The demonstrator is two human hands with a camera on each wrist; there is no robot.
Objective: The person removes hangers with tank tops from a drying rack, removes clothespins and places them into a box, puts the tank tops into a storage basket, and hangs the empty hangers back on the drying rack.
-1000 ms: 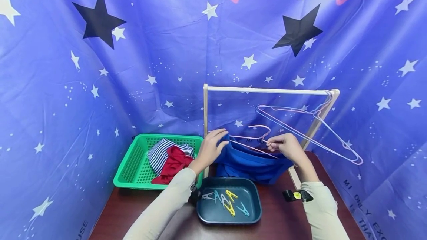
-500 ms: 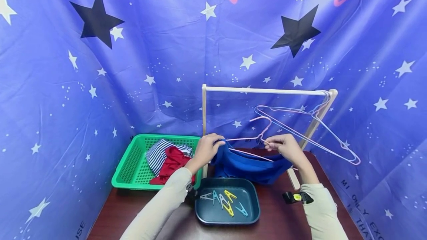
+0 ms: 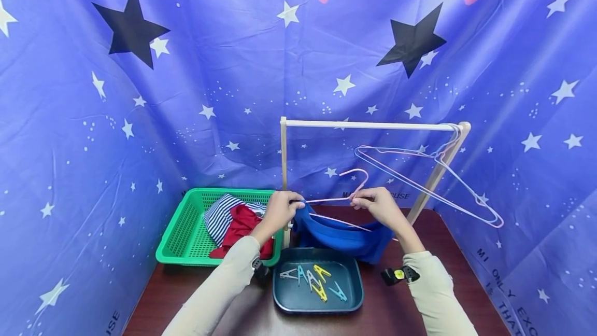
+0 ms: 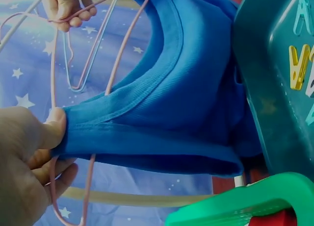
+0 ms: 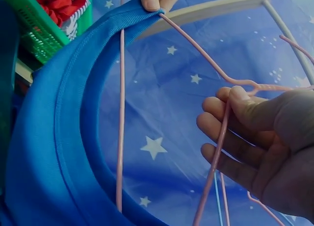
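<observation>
In the head view, a blue sleeveless top [image 3: 347,237] hangs between my hands, partly fitted over a pink wire hanger [image 3: 366,176]. My left hand [image 3: 279,212] pinches the top's left shoulder strap between thumb and fingers. The left wrist view shows one end of the hanger [image 4: 89,187] sticking out past that strap [image 4: 93,113]. My right hand [image 3: 380,206] pinches the hanger just under its hook, thumb against the wire. The hanger's lower bar [image 5: 121,113] crosses the open neckline in the right wrist view.
A wooden rack [image 3: 373,125] stands behind, with more wire hangers [image 3: 401,175] at its right end. A green basket [image 3: 170,237] at left holds red cloth [image 3: 240,227] and striped cloth [image 3: 218,219]. A dark tray [image 3: 322,307] in front contains several clothespins [image 3: 310,280].
Both hands have shifted left and a little downward, bringing the hanger and blue top along. My right hand now sits closer to the hook's base. The left keeps its pinch on the strap.
</observation>
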